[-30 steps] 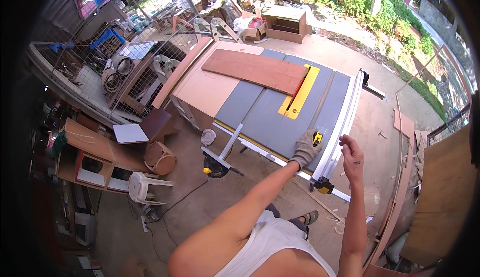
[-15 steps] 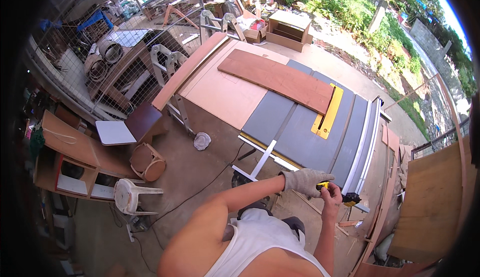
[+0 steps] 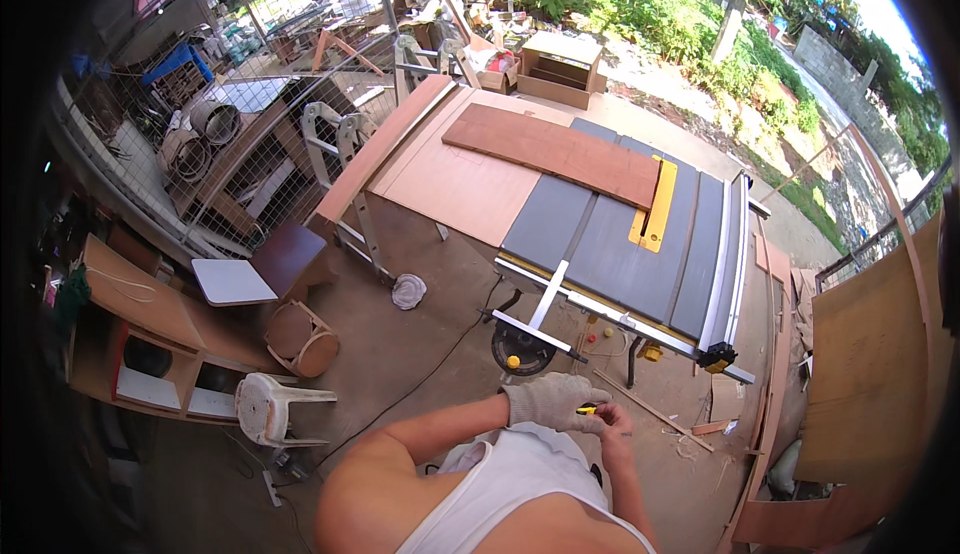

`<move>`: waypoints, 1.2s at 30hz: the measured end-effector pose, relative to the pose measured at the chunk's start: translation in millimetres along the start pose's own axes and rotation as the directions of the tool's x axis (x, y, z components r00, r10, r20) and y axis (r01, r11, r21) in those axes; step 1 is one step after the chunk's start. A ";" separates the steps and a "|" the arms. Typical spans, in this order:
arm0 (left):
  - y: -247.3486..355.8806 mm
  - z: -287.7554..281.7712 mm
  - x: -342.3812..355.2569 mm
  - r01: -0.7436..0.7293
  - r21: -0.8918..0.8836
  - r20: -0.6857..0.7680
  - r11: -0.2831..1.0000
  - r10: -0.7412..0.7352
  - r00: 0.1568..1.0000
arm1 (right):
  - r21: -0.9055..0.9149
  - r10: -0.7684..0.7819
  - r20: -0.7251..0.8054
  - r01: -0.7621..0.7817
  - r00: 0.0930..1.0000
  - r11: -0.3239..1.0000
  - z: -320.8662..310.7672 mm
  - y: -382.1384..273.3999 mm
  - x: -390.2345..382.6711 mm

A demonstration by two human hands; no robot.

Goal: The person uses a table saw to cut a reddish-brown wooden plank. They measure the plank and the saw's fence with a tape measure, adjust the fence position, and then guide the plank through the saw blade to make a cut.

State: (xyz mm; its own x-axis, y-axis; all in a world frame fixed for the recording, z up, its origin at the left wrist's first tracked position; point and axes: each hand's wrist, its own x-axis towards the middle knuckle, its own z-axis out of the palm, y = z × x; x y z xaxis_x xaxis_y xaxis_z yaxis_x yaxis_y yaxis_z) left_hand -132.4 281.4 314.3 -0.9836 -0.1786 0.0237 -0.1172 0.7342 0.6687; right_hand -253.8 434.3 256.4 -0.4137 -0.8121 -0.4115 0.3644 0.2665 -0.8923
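My gloved left hand (image 3: 550,403) and bare right hand (image 3: 614,429) are close together low in front of my body, both closed on a small yellow-and-black tape measure (image 3: 586,410), which their fingers partly hide. Beyond them stands a table saw (image 3: 620,254) with a yellow insert plate (image 3: 654,234) and a metal rail fence (image 3: 732,274) along the right. A long reddish board (image 3: 545,149) lies across it and the pale extension panel (image 3: 460,204). The saw's mitre gauge (image 3: 520,349) sticks out over the near edge.
An aluminium ladder (image 3: 355,224) supports a plank at the left. A white plastic stool (image 3: 262,412), round wooden stool (image 3: 300,339) and wooden cabinets (image 3: 125,294) stand left. Cords and offcuts (image 3: 650,409) lie on the floor. Plywood sheets (image 3: 860,374) lean at the right; fencing (image 3: 190,204) runs behind.
My left hand has left the saw top with the tape measure and moved down toward my body. My right hand has joined it, fingers closing on the tape measure.
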 end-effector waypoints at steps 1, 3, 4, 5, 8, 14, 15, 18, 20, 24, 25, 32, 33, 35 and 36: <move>3.2 9.9 -6.0 -0.081 0.083 -0.107 0.993 0.089 0.990 | 0.047 0.006 -0.008 -0.006 1.000 0.999 0.3 4.7 -9.8; 14.6 18.2 -16.3 -0.138 0.080 -0.138 0.987 0.149 0.979 | 0.161 0.033 -0.022 -0.029 0.999 0.987 5.1 9.4 -32.3; 20.2 19.7 -21.6 -0.113 -0.006 -0.064 0.994 0.113 0.992 | 0.230 0.053 -0.023 -0.046 0.998 0.972 9.4 9.1 -43.1; 28.2 16.5 -25.0 -0.081 -0.087 0.011 0.993 0.083 0.997 | 0.297 0.069 -0.023 -0.060 0.997 0.953 12.7 8.2 -51.8; 53.4 1.9 -36.2 0.097 -0.232 0.296 0.968 -0.025 0.955 | 0.360 0.076 -0.026 -0.061 0.997 0.931 13.2 18.6 -71.8; 54.9 -8.9 -62.1 0.048 -0.058 0.190 0.997 -0.036 0.981 | 0.139 0.016 -0.021 -0.013 1.000 0.990 8.9 5.9 -91.3; 47.8 -13.6 -62.5 0.088 0.001 0.196 0.996 -0.086 0.977 | 0.180 -0.004 -0.068 0.017 0.998 0.984 5.7 -6.3 -94.8; 19.6 -46.0 -60.3 0.195 0.163 0.184 0.967 -0.224 0.957 | 0.264 -0.095 -0.220 0.153 0.971 0.952 -14.2 -48.7 -110.0; -13.1 -71.9 -64.9 0.239 0.190 0.121 0.952 -0.264 0.957 | 0.252 -0.210 -0.352 0.309 0.912 0.917 -39.6 -68.4 -115.5; -95.9 -122.3 -85.8 0.289 0.205 0.061 0.935 -0.306 0.950 | 0.219 -0.360 -0.499 0.517 0.788 0.828 -100.1 -91.9 -110.8; -115.3 -136.9 -92.1 0.308 0.231 0.076 0.923 -0.333 0.940 | 0.236 -0.372 -0.530 0.554 0.762 0.798 -114.1 -95.6 -103.2; -230.8 -225.2 -118.9 0.387 0.252 0.134 0.887 -0.428 0.894 | 0.443 -0.203 -0.606 0.538 0.769 0.717 -179.9 -107.4 5.5; -249.3 -230.8 -113.3 0.356 0.231 0.164 0.906 -0.396 0.903 | 0.458 -0.185 -0.594 0.518 0.783 0.723 -167.4 -111.5 28.0; -271.2 -244.3 -108.9 0.315 0.212 0.166 0.925 -0.352 0.921 | 0.454 -0.125 -0.649 0.514 0.750 0.728 -133.9 -122.0 79.5; -294.8 -243.7 -106.6 0.283 0.200 0.195 0.938 -0.321 0.927 | 0.419 -0.096 -0.687 0.500 0.721 0.758 -130.5 -121.9 100.7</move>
State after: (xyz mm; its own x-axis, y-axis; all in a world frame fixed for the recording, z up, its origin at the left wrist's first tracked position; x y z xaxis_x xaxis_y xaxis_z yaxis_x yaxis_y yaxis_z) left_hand 40.3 -75.6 295.8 -0.9007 -0.2738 -0.3374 -0.4156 0.7694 0.4851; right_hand -448.7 387.8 299.5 -0.9059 -0.2545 -0.3384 0.4189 -0.4219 -0.8040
